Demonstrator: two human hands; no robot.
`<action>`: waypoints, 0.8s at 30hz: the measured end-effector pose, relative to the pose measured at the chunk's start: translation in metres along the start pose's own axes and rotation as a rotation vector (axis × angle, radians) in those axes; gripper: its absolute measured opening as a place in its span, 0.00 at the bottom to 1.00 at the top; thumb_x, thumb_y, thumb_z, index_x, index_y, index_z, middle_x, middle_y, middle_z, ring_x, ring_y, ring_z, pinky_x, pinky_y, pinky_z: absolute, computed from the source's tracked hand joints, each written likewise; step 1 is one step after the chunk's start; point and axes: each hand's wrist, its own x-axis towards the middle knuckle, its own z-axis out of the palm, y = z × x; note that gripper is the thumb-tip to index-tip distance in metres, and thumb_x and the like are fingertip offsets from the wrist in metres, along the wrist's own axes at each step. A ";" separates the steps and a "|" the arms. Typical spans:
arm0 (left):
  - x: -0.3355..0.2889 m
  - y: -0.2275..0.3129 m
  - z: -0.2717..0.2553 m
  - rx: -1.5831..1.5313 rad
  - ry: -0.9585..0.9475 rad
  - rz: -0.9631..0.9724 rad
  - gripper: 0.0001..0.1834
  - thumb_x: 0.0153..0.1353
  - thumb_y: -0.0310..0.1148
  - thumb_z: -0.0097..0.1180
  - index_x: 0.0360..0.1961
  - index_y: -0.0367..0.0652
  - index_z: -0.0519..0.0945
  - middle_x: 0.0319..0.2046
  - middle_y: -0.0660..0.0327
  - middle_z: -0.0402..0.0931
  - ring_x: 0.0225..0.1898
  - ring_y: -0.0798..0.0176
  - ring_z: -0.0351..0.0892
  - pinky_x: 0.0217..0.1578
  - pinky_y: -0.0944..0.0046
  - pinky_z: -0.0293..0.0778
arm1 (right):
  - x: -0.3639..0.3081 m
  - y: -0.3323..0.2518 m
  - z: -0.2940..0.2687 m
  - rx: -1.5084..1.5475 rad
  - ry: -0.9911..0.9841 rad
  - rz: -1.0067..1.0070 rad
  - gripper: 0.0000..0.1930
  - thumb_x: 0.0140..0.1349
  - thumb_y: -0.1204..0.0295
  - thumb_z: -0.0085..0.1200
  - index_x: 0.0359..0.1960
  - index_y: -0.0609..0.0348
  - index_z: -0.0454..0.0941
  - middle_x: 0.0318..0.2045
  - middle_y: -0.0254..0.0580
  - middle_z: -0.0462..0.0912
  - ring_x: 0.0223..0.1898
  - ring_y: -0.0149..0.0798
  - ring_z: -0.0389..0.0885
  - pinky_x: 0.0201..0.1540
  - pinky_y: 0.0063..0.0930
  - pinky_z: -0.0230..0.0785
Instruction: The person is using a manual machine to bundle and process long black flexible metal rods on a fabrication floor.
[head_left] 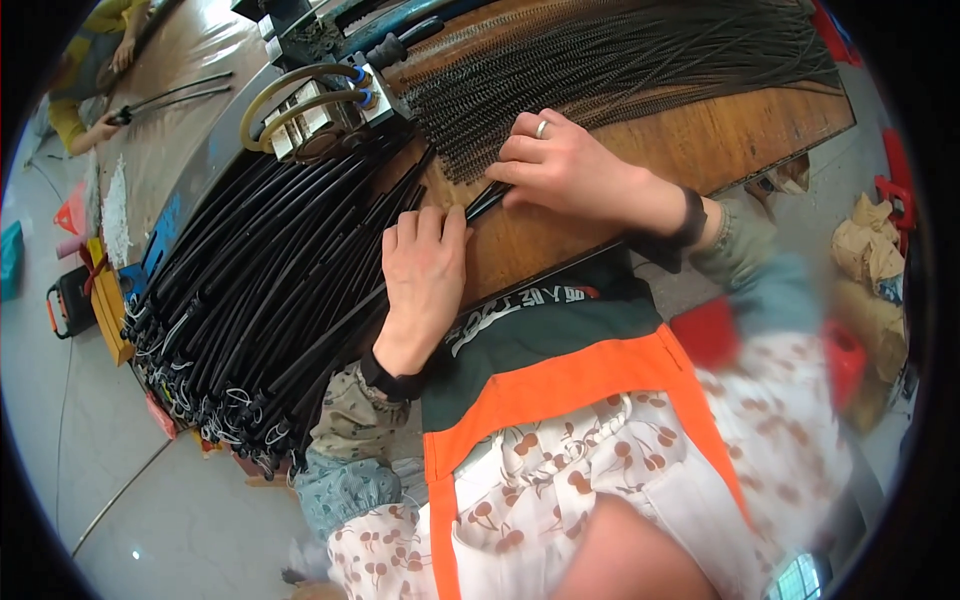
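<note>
Black tube (486, 203) bridges left fingers (430, 224) and right fingers (520, 172)

Taking the middle of the view as the dial's centre, a co-worker's yellow sleeve (68, 122) shows near ten o'clock. At nine, an orange-and-black case (72, 300) stands on pale grey tiled floor (180, 525) beside a long yellow bar (108, 305). Crumpled tan paper (864, 245) lies near three.
</note>
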 end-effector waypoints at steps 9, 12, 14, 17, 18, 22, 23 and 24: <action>0.010 0.011 -0.033 -0.049 0.036 -0.037 0.11 0.53 0.20 0.54 0.37 0.41 0.72 0.31 0.56 0.72 0.34 0.52 0.78 0.32 0.56 0.75 | -0.022 0.043 -0.031 -0.213 0.207 0.084 0.20 0.46 0.63 0.70 0.41 0.52 0.80 0.33 0.34 0.79 0.40 0.42 0.77 0.47 0.37 0.70; 0.027 0.022 -0.067 -0.131 0.055 0.070 0.10 0.62 0.22 0.53 0.44 0.40 0.72 0.31 0.51 0.74 0.28 0.45 0.79 0.23 0.51 0.75 | -0.054 0.078 -0.064 -0.352 0.287 0.253 0.16 0.54 0.63 0.68 0.42 0.52 0.81 0.25 0.36 0.80 0.30 0.42 0.81 0.38 0.34 0.73; 0.031 0.024 -0.098 -0.028 0.009 0.038 0.14 0.62 0.27 0.57 0.49 0.39 0.73 0.32 0.51 0.75 0.28 0.43 0.80 0.22 0.50 0.75 | -0.031 0.096 -0.067 -0.308 0.254 0.190 0.16 0.56 0.60 0.65 0.44 0.51 0.80 0.22 0.37 0.81 0.26 0.41 0.83 0.30 0.34 0.75; 0.082 0.026 -0.112 0.138 -0.028 0.142 0.11 0.64 0.29 0.56 0.46 0.40 0.73 0.31 0.52 0.75 0.29 0.45 0.80 0.24 0.48 0.74 | -0.025 0.093 -0.090 -0.314 0.122 0.284 0.19 0.57 0.59 0.64 0.48 0.51 0.78 0.22 0.40 0.82 0.26 0.43 0.84 0.28 0.35 0.76; 0.103 0.030 -0.118 0.175 -0.012 0.205 0.08 0.65 0.28 0.55 0.44 0.41 0.73 0.31 0.52 0.75 0.29 0.45 0.80 0.25 0.48 0.74 | -0.025 0.086 -0.104 -0.286 0.132 0.313 0.21 0.57 0.59 0.64 0.50 0.51 0.77 0.24 0.41 0.83 0.28 0.44 0.85 0.29 0.36 0.76; 0.150 0.034 -0.141 0.230 0.031 0.312 0.04 0.67 0.28 0.51 0.36 0.42 0.69 0.30 0.52 0.74 0.31 0.44 0.79 0.28 0.48 0.74 | 0.000 0.098 -0.134 -0.189 0.285 0.096 0.27 0.56 0.60 0.65 0.59 0.48 0.75 0.30 0.44 0.85 0.32 0.46 0.85 0.34 0.37 0.79; 0.162 0.026 -0.144 0.224 0.057 0.358 0.04 0.67 0.27 0.51 0.36 0.41 0.69 0.29 0.52 0.73 0.31 0.45 0.79 0.28 0.48 0.74 | -0.008 0.121 -0.139 -0.149 0.308 0.040 0.29 0.56 0.60 0.65 0.61 0.46 0.74 0.32 0.45 0.86 0.34 0.47 0.86 0.35 0.37 0.79; 0.172 0.018 -0.147 0.218 0.081 0.399 0.04 0.66 0.27 0.51 0.36 0.41 0.69 0.29 0.52 0.73 0.32 0.45 0.79 0.29 0.49 0.74 | -0.032 0.149 -0.148 -0.205 0.222 0.371 0.28 0.57 0.59 0.64 0.61 0.42 0.75 0.34 0.44 0.86 0.34 0.47 0.86 0.36 0.36 0.79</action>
